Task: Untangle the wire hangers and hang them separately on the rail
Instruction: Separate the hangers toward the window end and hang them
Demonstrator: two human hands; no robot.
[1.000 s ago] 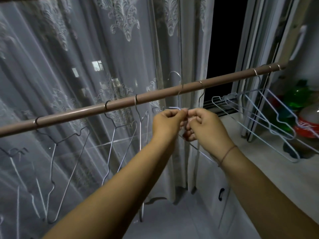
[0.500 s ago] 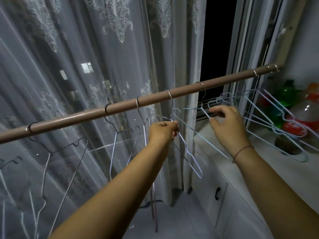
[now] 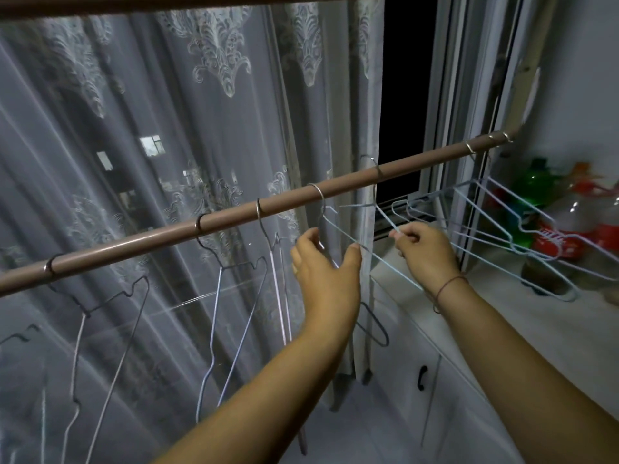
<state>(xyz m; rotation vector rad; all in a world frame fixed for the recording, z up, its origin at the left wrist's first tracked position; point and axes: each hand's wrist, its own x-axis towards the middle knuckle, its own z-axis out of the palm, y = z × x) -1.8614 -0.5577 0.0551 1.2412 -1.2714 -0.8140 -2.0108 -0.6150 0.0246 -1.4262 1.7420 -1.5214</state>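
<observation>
A brown rail (image 3: 134,244) slopes up from lower left to upper right. Several wire hangers hang apart along it, among them a grey hanger (image 3: 234,316). A light blue hanger (image 3: 338,229) hooks over the rail near the middle. My left hand (image 3: 323,266) is spread just below that hook, and its thumb touches the blue wire. My right hand (image 3: 425,252) pinches a light blue wire a little to the right. A bunch of light blue hangers (image 3: 502,229) fans out from the rail's right end over the counter.
A lace curtain (image 3: 167,128) hangs behind the rail, beside a dark window gap (image 3: 407,95). A white counter (image 3: 502,313) at right carries a green bottle (image 3: 536,185) and red-labelled bottles (image 3: 549,242). Below is a cabinet with a black handle (image 3: 422,378). A second rod (image 3: 167,3) crosses the top.
My hands parted from one spot. The light blue hanger now hooks over the rail, and my left hand has let go of it. My right hand moved right, still pinching wire.
</observation>
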